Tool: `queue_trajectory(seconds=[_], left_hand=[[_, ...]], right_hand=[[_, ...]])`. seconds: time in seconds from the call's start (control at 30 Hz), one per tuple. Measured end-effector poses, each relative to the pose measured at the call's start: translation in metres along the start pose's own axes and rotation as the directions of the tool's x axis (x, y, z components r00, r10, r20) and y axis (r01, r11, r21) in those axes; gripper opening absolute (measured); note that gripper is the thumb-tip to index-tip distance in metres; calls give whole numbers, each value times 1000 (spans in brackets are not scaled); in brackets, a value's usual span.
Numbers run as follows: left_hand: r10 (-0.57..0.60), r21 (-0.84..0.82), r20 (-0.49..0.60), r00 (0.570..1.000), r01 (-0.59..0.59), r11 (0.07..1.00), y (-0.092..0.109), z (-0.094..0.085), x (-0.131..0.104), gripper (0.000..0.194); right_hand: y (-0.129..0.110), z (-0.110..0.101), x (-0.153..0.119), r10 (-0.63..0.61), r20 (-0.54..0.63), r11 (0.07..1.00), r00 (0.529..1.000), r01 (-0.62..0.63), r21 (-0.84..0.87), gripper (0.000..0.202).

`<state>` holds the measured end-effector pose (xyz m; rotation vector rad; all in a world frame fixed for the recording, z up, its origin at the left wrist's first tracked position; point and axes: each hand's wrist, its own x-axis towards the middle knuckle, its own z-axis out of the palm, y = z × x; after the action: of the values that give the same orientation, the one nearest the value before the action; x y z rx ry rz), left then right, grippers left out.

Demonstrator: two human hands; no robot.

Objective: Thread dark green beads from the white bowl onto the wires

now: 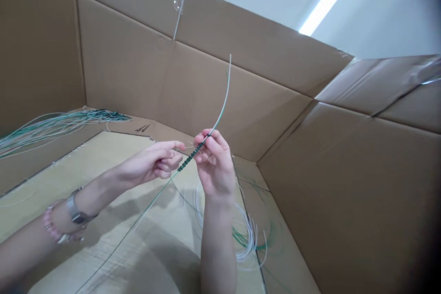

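A dark green knotted cord section (190,157) slants upward at the centre, with thin green and white strands running out of both ends. My right hand (215,161) pinches its upper end between thumb and fingers. A pale strand (226,89) curves up above that hand. Just left of the knots is my left hand (160,161), its index finger stretched out toward the right hand and its other fingers curled. Whether a thin strand lies in its curled fingers cannot be made out. From the lower end, a long green strand (138,219) runs down to the left.
Cardboard walls (131,64) surround a pale work surface (79,170). A bundle of green and white cords (72,121) lies at the far left, near small dark pieces (142,128). Coiled white and green strands (250,239) lie right of my right forearm.
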<state>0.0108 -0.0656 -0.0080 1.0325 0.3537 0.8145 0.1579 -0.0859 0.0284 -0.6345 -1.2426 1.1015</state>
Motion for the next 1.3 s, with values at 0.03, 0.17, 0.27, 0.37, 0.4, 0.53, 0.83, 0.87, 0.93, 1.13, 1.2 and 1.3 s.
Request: queue_trajectory(seconds=[0.03, 0.17, 0.27, 0.37, 0.4, 0.53, 0.83, 0.87, 0.93, 1.13, 1.2, 1.3], left_hand=[[-24, -34, 28, 999, 25, 999, -1, 0, -1, 12], [-58, -96, 121, 991, 70, 993, -5, 1, -2, 20], [-57, -41, 122, 991, 63, 997, -9, 4, 0, 8], [-9, 40, 55, 998, 7, 999, -12, 7, 2, 16], [15, 69, 27, 1000, -17, 997, -13, 8, 3, 17], [87, 147, -3, 996, -85, 985, -14, 9, 1, 20], [44, 111, 138, 989, -59, 992, -8, 11, -7, 24], [63, 129, 146, 987, -82, 988, -8, 11, -8, 25], [100, 169, 158, 982, -127, 977, -9, 11, -10, 26], [115, 167, 42, 993, -120, 979, -11, 15, -6, 27], [90, 135, 17, 996, -91, 987, -11, 14, -1, 28], [79, 95, -10, 997, -78, 992, -13, 12, 7, 27]], right_hand=[[-1, -1, 0, 5, -16, 1000, 1000, -5, 24, 19], [-3, -6, 3, -6, -74, 1000, 997, 5, -10, 22], [-2, -9, 5, -18, -75, 999, 997, 16, -31, 21], [-1, -11, 7, -14, -40, 999, 999, 13, -34, 19], [-1, -11, 7, -12, -30, 999, 999, 11, -37, 18], [0, -11, 8, -4, -34, 1000, 999, 3, -28, 16], [1, -14, 9, -28, -95, 1000, 995, 28, 5, 14], [1, -14, 10, -28, -98, 999, 995, 29, 16, 13], [0, -13, 9, -26, -86, 998, 996, 31, 56, 13], [4, -9, 10, -25, -95, 991, 995, 37, 125, 13], [9, -10, 14, -24, -130, 991, 991, 41, 124, 14], [19, -12, 22, 7, -154, 989, 988, 17, 150, 14]])
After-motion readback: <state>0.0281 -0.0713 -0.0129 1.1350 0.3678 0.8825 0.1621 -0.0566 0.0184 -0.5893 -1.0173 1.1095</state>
